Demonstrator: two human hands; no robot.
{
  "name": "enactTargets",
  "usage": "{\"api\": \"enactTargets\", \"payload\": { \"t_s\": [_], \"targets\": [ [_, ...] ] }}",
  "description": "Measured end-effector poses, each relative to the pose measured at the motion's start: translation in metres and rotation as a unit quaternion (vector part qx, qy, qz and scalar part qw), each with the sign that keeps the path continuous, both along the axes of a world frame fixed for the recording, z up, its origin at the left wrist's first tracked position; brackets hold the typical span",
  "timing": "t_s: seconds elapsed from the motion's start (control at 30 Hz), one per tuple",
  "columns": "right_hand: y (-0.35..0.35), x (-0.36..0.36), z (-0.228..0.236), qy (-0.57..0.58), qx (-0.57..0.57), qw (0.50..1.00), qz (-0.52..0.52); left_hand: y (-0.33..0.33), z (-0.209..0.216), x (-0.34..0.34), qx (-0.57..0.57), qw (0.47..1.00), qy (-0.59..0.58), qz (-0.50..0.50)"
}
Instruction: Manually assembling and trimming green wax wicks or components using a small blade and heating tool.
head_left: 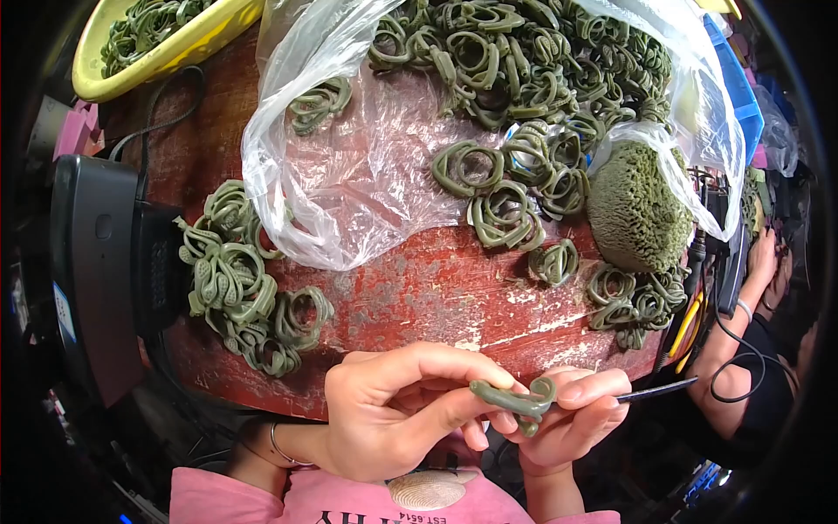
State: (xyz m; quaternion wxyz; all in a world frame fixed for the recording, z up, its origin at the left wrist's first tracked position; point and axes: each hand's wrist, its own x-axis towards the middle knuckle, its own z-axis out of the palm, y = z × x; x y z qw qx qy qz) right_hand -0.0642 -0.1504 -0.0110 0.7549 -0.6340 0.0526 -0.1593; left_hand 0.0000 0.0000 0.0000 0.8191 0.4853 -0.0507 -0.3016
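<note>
Near the table's front edge, in front of my chest, my left hand (397,410) pinches a green, wax-like open ring (515,400) between thumb and fingers. Its one end curls over at the right, beside my right fingertips. My right hand (576,417) is closed on a thin black pen-like tool (659,390), whose shaft sticks out to the right; its other end is hidden by my fingers. A pile of similar green rings (231,279) lies on the table left of my hands. More loose rings (506,216) lie ahead of them.
A clear plastic bag (305,210) lies open under a big heap of green rings (515,57). At its right stands a rough, porous green lump (640,205). A yellow basin (166,57), a black device (96,262) and a blue bin (731,87) flank the red table (419,306). Another person's arm (729,367) is at right.
</note>
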Motion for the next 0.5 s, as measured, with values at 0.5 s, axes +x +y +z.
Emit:
{"api": "enactTargets", "payload": {
  "t_s": [0.5],
  "targets": [
    [0.004, -0.002, 0.005, 0.066, -0.028, 0.997, -0.043, -0.004, -0.007, -0.002, -0.052, 0.999, 0.004, 0.007]
  ]
}}
